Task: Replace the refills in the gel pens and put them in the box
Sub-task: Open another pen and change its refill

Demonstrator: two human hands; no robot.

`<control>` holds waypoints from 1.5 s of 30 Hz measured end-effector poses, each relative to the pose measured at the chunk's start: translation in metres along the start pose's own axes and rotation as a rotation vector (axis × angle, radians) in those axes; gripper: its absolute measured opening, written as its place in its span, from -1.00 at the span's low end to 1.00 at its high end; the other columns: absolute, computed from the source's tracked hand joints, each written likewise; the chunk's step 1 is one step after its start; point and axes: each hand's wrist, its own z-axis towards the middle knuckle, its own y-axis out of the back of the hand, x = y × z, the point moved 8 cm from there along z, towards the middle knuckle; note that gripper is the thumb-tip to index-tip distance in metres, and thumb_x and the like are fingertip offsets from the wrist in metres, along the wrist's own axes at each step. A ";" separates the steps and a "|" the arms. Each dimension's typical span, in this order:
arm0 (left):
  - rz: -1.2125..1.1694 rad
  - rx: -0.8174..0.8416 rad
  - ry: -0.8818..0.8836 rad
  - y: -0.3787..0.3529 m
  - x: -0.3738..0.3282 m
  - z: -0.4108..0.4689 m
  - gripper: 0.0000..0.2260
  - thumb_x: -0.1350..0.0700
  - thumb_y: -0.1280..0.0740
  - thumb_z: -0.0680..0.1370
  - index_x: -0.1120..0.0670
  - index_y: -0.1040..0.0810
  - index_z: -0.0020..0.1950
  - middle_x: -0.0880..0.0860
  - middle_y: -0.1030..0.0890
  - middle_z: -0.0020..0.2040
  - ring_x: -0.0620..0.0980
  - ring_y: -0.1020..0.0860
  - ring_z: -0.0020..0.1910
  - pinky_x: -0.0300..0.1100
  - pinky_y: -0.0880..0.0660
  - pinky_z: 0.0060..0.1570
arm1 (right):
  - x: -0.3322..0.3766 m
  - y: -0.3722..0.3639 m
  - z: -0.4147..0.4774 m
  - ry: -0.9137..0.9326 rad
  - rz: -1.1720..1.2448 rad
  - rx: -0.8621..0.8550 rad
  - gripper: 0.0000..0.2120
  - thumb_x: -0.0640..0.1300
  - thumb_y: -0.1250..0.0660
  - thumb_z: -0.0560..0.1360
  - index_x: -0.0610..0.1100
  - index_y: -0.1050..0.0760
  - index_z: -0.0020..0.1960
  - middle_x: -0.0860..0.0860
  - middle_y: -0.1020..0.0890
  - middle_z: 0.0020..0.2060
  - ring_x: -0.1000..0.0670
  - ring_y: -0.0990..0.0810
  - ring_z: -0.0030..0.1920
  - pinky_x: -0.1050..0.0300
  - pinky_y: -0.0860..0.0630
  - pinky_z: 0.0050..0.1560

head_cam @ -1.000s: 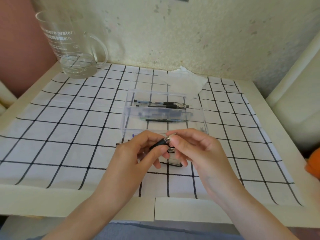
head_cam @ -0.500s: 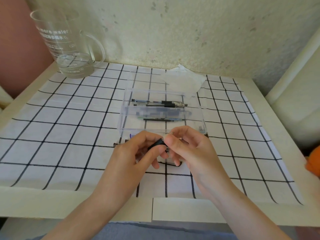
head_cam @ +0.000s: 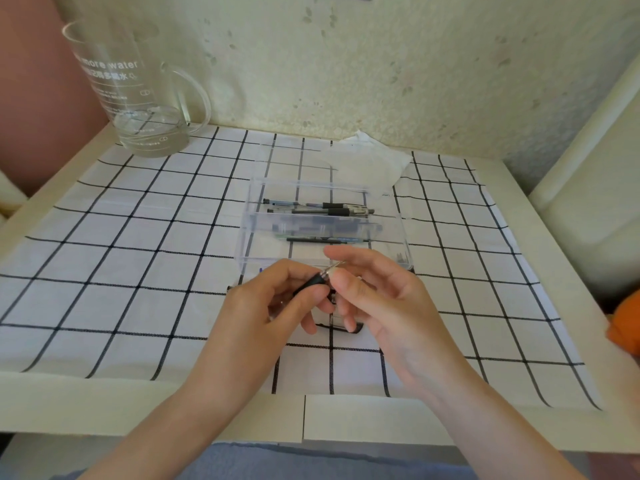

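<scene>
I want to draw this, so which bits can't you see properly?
All in the head view:
- gel pen: its back end is hidden inside the left hand.
- dark-edged thing under the hands: the right hand covers most of it, so I cannot tell what it is.
- clear box: a blurred patch hides its middle.
- orange thing: cut off by the right edge.

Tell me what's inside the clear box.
In the box, two gel pens with black grips lie at the back, a thin dark refill nearer. A blurred middle strip is unreadable; the left hand and right hand hide part of the near side.
</scene>
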 end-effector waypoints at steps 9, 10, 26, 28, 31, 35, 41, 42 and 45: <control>0.075 -0.036 -0.022 0.002 -0.001 -0.001 -0.94 0.12 -0.35 0.47 -0.04 -0.58 -0.10 -0.11 -0.66 -0.27 -0.10 -0.56 -0.37 -0.06 -0.48 -0.15 | -0.001 0.002 0.001 -0.008 -0.047 -0.070 -0.80 -0.07 -0.42 0.29 -0.19 -0.57 -0.20 0.05 -0.57 -0.46 0.05 -0.41 -0.43 0.25 -0.36 -0.43; 0.088 -0.043 -0.025 0.002 0.000 -0.001 -0.93 0.13 -0.36 0.47 -0.04 -0.58 -0.10 -0.11 -0.66 -0.28 -0.10 -0.56 -0.37 -0.09 -0.48 -0.17 | -0.001 0.002 0.001 -0.008 -0.048 -0.074 -0.80 -0.07 -0.41 0.29 -0.20 -0.55 -0.20 0.06 -0.56 -0.47 0.04 -0.41 -0.43 0.26 -0.35 -0.43; 0.029 0.067 0.025 -0.004 0.007 0.000 -0.79 -0.07 -0.20 0.43 -0.10 -0.62 -0.10 -0.13 -0.64 -0.32 -0.19 -0.48 -0.39 -0.38 -0.37 -0.35 | -0.004 0.017 -0.002 -0.060 -0.060 -0.215 -0.81 -0.08 -0.42 0.40 -0.07 -0.49 -0.33 -0.01 -0.40 -0.53 0.07 -0.31 -0.49 0.29 -0.29 -0.43; 0.037 0.058 0.020 -0.004 0.006 -0.001 -0.84 -0.01 -0.24 0.47 -0.09 -0.62 -0.10 -0.13 -0.63 -0.32 -0.20 -0.48 -0.40 -0.42 -0.36 -0.35 | -0.004 0.017 -0.002 -0.080 -0.073 -0.202 -0.81 -0.05 -0.41 0.41 -0.10 -0.51 -0.31 0.00 -0.40 -0.54 0.09 -0.30 -0.51 0.30 -0.28 -0.43; 0.014 -0.004 0.033 0.004 0.009 0.001 -0.85 0.11 -0.26 0.53 -0.07 -0.61 -0.09 -0.09 -0.63 -0.33 -0.21 -0.46 -0.42 -0.46 -0.35 -0.34 | 0.006 0.019 0.000 -0.035 -0.210 -0.129 -0.71 0.09 -0.38 0.35 -0.16 -0.58 -0.19 0.00 -0.53 -0.44 0.06 -0.37 -0.46 0.31 -0.34 -0.40; -0.044 -0.104 0.041 0.022 0.009 0.008 -0.86 0.12 -0.25 0.53 -0.02 -0.60 -0.07 -0.05 -0.63 -0.33 -0.20 -0.46 -0.43 -0.45 -0.37 -0.37 | 0.015 0.019 -0.001 0.089 -0.846 -0.022 -0.88 0.06 -0.45 0.36 0.07 -0.57 -0.14 0.15 -0.58 -0.27 0.17 -0.46 -0.26 0.39 -0.35 -0.26; -0.040 -0.089 0.048 0.021 0.010 0.008 -0.86 0.06 -0.25 0.50 -0.01 -0.60 -0.05 -0.04 -0.64 -0.30 -0.17 -0.49 -0.41 -0.39 -0.42 -0.39 | -0.011 0.000 -0.008 0.169 -1.244 0.154 -0.88 -0.03 -0.35 0.49 -0.01 -0.54 0.01 0.18 -0.46 -0.11 0.23 -0.39 -0.07 0.38 -0.36 -0.08; -0.046 -0.082 0.048 0.020 0.010 0.007 -0.84 0.02 -0.25 0.47 -0.01 -0.60 -0.05 -0.04 -0.64 -0.30 -0.17 -0.49 -0.41 -0.39 -0.42 -0.40 | -0.010 -0.002 -0.008 0.187 -1.237 0.159 -0.90 -0.04 -0.35 0.49 -0.01 -0.54 0.00 0.19 -0.47 -0.12 0.23 -0.39 -0.07 0.39 -0.36 -0.06; -0.053 -0.076 0.049 0.019 0.010 0.007 -0.79 -0.03 -0.25 0.42 -0.02 -0.59 -0.05 -0.04 -0.64 -0.30 -0.15 -0.49 -0.41 -0.37 -0.41 -0.42 | -0.001 -0.001 -0.008 0.184 -1.149 0.137 -0.93 -0.01 -0.37 0.47 0.04 -0.53 -0.07 0.23 -0.53 -0.21 0.26 -0.44 -0.12 0.49 -0.30 -0.06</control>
